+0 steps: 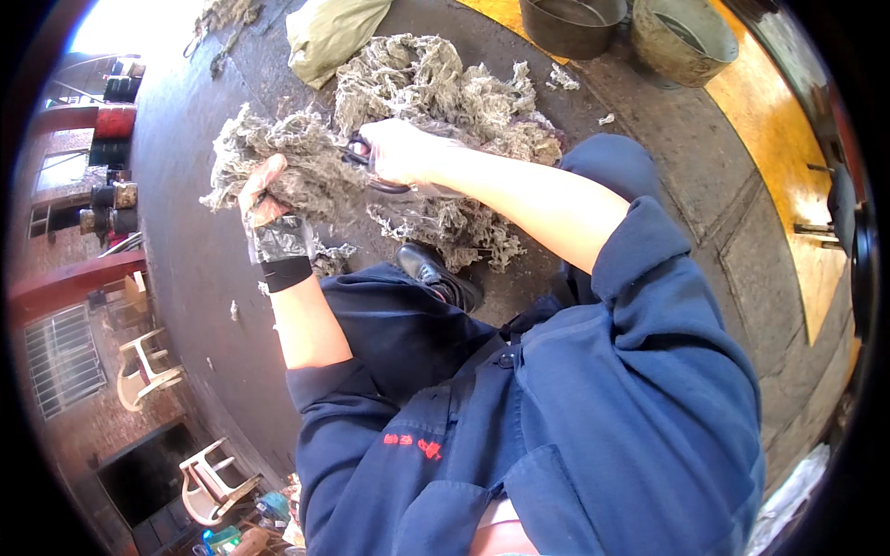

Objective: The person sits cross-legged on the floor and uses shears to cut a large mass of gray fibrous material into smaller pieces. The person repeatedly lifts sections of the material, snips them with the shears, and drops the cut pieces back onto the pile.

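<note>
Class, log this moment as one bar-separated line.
left hand: holds grey fibrous clump | right hand: grips black-handled tool | nearby: larger fibre pile, black shoe

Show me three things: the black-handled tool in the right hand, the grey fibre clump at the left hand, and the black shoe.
Black-handled tool [352, 157]: head view, on its dark handle.
Grey fibre clump [269, 146]: head view, middle of its shaggy surface.
Black shoe [432, 270]: head view, upper.

- I see passing room over the dark floor [181, 278], left of the left hand [263, 190].
- Heaped grey fibre [417, 88] and a pale sack [334, 39] block the way ahead.
- A dark bucket [567, 35] and pale bucket [677, 63] obstruct the floor's yellow edge [771, 144].
- A black shoe [434, 274] crowds nearer in.
</note>
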Available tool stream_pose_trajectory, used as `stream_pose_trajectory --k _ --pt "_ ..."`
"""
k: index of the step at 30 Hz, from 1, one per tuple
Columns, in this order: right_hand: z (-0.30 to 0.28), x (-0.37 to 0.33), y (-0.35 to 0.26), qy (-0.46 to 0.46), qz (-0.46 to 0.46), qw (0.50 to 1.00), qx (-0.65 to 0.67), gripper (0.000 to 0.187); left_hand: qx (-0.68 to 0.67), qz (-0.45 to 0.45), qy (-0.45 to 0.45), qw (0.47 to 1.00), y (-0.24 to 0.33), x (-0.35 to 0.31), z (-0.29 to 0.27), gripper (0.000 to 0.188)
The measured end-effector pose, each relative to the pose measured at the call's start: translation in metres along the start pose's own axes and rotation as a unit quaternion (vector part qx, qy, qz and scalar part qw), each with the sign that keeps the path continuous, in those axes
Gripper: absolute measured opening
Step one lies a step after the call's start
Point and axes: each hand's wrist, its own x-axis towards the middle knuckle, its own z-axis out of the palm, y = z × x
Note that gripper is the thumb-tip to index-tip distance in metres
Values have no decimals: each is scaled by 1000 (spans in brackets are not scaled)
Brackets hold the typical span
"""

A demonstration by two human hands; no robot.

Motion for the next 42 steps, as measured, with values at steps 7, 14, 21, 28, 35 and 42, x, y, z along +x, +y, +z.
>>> stream_pose_trajectory --k 7,14,21,28,35,42 --pt "-49 -21 37 76 131 986 -75 21 -91 27 -67 993 -8 3 4 25" --pt "-55 -27 72 154 148 963 -167 23 -35 41 28 998 -37 8 19 23" --pt "-77 -73 108 95 303 932 -176 27 2 23 131 991 0 -15 23 33" --pt "-70 -92 64 -64 253 957 126 49 -70 10 69 995 30 -46 -8 29" --pt "-14 -113 5 -212 319 847 368 67 -141 -49 -101 984 32 -42 -82 37" --pt "52 -120 -17 -316 233 781 487 69 -167 -19 -108 980 20 -54 -81 41"
